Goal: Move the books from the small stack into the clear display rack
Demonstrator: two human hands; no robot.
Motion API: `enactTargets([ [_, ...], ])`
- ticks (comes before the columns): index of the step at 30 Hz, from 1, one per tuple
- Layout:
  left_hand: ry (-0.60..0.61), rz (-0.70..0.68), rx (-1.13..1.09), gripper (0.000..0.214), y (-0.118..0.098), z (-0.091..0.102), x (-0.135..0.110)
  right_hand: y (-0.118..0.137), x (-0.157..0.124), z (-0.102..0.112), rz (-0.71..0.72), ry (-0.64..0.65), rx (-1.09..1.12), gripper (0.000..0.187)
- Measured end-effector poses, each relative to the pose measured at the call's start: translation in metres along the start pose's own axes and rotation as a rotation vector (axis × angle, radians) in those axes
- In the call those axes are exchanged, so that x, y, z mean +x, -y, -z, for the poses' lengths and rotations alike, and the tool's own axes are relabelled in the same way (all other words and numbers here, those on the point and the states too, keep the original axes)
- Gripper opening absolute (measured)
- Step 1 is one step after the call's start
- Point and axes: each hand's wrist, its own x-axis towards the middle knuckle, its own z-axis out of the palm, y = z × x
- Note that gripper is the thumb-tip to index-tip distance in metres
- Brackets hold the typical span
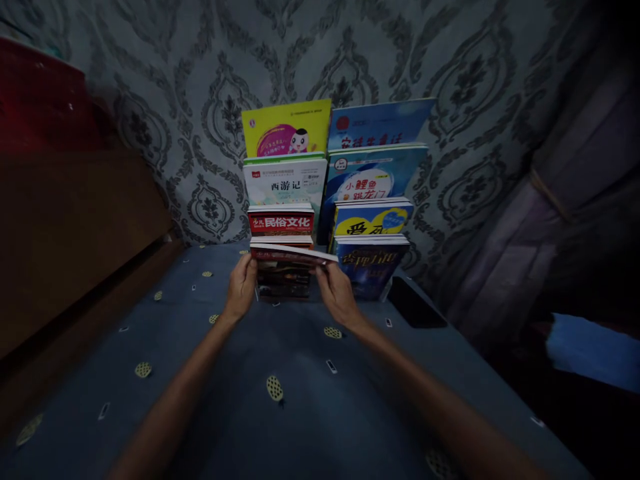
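My left hand and my right hand each grip a side of a dark-covered book, which stands upright on the blue patterned bedspread at the front of the left row of books. Behind it rise a red-banded book, a white book and a yellow book. A second row stands just to the right: a dark blue book in front, then a yellow and blue one, then two light blue ones.
Both rows lean against a grey damask-patterned wall. A black phone-like slab lies on the bedspread right of the books. A brown wooden headboard runs along the left. A curtain hangs at the right.
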Motion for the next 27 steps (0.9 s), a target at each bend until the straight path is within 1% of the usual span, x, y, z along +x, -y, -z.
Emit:
enactTargets([
  [5, -0.021, 0.05, -0.028, 0.057, 0.005, 0.001, 0.001, -0.004, 0.006, 0.003, -0.003, 0.041, 0.003, 0.027],
  [12, 0.01, 0.098, -0.124, 0.061, 0.016, 0.0, -0.001, -0.002, 0.01, 0.004, 0.047, 0.067, -0.006, 0.022],
  [18, 0.019, 0.143, -0.172, 0.061, 0.023, -0.002, 0.0, -0.011, 0.012, 0.001, 0.039, 0.113, -0.001, 0.023],
  [20, 0.028, 0.138, -0.14, 0.058, 0.023, -0.003, 0.002, -0.014, 0.014, -0.001, 0.019, 0.115, 0.0, 0.022],
  [22, 0.025, 0.108, -0.059, 0.054, 0.023, -0.003, 0.005, -0.017, 0.014, -0.002, -0.002, 0.108, -0.006, 0.022],
  [27, -0.041, -0.082, 0.279, 0.043, 0.023, -0.003, 0.008, -0.02, 0.011, -0.005, -0.038, 0.105, -0.007, 0.02],
])
